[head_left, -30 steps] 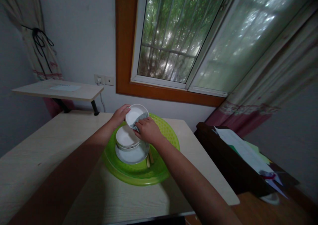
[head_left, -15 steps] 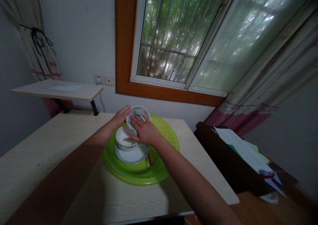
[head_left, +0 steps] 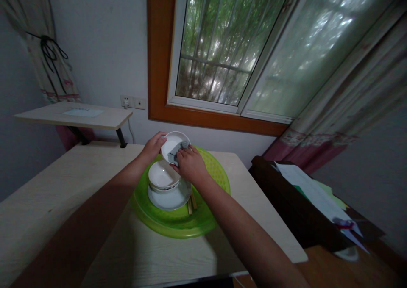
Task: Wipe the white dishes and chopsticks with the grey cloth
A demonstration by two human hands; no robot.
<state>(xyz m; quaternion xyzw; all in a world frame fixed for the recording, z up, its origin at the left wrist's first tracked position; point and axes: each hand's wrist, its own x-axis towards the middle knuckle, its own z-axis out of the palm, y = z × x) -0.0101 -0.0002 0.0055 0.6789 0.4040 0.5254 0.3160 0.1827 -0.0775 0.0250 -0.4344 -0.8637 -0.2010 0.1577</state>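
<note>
My left hand [head_left: 153,147] grips the left rim of a small white bowl [head_left: 171,142] held tilted above a green plastic basin [head_left: 178,224]. My right hand [head_left: 190,164] presses a grey cloth [head_left: 176,153] into the bowl's inside, fingers closed on the cloth. Below them, inside the basin, another white bowl [head_left: 163,177] sits stacked on a white plate [head_left: 170,198]. Wooden chopsticks [head_left: 191,203] lie beside the plate, partly under my right wrist.
The basin rests on a light wooden table [head_left: 47,203]. A small raised shelf [head_left: 73,115] stands at the back left by a wall socket [head_left: 133,102]. A dark cabinet with papers [head_left: 305,195] stands to the right. A barred window [head_left: 222,46] is ahead.
My right hand has slid the cloth across the inside of the bowl, first up to the far rim with fingers spread, then back down with fingers closed. The bowl tilted slightly in my left hand.
</note>
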